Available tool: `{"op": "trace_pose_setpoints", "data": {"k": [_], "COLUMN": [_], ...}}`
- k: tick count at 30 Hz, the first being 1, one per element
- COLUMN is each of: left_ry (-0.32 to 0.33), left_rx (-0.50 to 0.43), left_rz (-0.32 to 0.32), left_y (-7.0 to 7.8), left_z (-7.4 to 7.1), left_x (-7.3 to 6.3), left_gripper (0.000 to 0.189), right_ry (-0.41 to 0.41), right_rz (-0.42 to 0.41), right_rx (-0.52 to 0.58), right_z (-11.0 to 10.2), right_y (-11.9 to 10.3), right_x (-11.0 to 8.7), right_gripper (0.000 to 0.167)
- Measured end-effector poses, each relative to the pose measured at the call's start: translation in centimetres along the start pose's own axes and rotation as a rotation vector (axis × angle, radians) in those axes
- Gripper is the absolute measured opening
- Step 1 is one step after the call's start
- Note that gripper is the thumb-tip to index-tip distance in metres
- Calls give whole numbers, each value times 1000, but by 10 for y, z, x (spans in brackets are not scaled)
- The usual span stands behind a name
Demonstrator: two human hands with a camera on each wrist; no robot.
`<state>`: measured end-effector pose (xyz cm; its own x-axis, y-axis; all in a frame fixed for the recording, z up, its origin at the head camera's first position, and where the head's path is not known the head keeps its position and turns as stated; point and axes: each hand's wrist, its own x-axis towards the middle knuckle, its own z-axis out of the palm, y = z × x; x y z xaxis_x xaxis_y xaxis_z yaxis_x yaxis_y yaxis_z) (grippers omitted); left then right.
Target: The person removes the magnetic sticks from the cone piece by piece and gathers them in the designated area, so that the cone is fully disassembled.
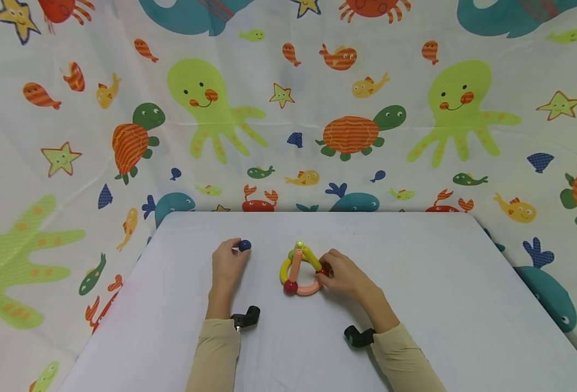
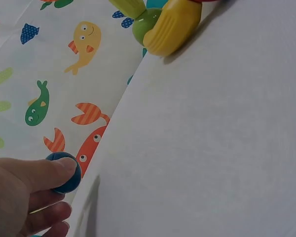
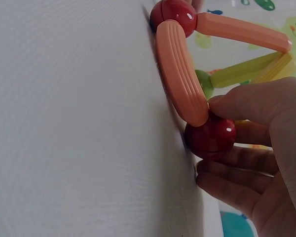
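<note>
My left hand (image 1: 226, 268) pinches a dark blue ball (image 1: 244, 245) between thumb and fingers, left of a small frame of toy rods and balls. In the left wrist view the thumb lies across the blue ball (image 2: 68, 174). The frame stands on the table: curved salmon rod (image 1: 309, 289) and curved yellow rod (image 1: 285, 270) at its base, straight salmon rod (image 1: 295, 265) and yellow rod (image 1: 311, 258) leaning up to a peak. A red ball (image 1: 290, 287) joins the near corner. My right hand (image 1: 348, 276) grips the other red ball (image 3: 210, 138) at the right corner.
The white table (image 1: 415, 261) ends at a far edge against a curtain (image 1: 278, 65) printed with sea animals. A green ball (image 3: 203, 82) sits at the frame's back corner. Black wrist cameras (image 1: 247, 317) are strapped to both wrists.
</note>
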<state>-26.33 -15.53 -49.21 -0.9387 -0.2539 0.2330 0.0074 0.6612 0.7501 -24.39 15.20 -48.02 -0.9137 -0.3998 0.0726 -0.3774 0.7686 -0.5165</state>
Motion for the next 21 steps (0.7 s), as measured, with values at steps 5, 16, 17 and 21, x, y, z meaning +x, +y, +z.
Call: {"op": "trace_pose_setpoints", "data": {"k": [5, 16, 17, 21], "left_ry": [-10, -33, -34, -32], "left_rx": [16, 20, 18, 14], "left_rz": [-11, -49, -53, -52], "left_y": [-5, -8, -8, -8], "left_z": [3, 6, 6, 7], "left_x": [-1, -3, -4, -4], "left_gripper": [42, 43, 43, 44], "right_ry": [2, 2, 2, -3], "right_rz": [5, 11, 11, 12], "right_rx": [-1, -9, -10, -10], "right_z": [0, 0, 0, 0], "right_y": [0, 0, 0, 0], "right_x": [0, 0, -1, -1], "right_gripper": [31, 32, 32, 31]}}
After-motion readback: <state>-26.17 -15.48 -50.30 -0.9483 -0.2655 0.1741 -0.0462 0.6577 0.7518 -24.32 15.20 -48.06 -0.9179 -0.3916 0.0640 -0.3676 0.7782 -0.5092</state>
